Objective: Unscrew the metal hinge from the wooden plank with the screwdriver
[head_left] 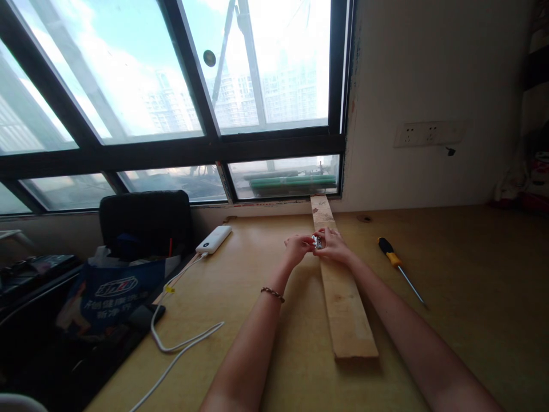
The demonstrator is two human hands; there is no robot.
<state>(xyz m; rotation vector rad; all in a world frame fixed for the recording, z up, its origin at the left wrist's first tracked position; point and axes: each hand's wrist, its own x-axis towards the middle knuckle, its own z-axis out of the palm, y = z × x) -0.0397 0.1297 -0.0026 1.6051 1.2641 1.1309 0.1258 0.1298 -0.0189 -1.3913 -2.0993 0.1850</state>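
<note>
Both the left hand [297, 247] and the right hand [333, 246] grasp a small metal piece [317, 242] between their fingers, over the far half of a wooden board [346, 306]; its details are too small to tell. Taking the hands as the clock's centre, the board runs from 12 o'clock, by the window [274, 140], to between 5 and 6. Bare table [253, 269] stretches toward 9 o'clock, up to a white power bank [217, 238] near the table's left edge, its cable [162, 375] looping toward 8. At 3 to 4 o'clock lies a screwdriver [394, 260], with open tabletop beyond. Past the left edge, at 8 o'clock, a blue bag [115, 297] holds things too dark to name. Both forearms reach forward and converge, and a bracelet [273, 294] rings the left wrist.
</note>
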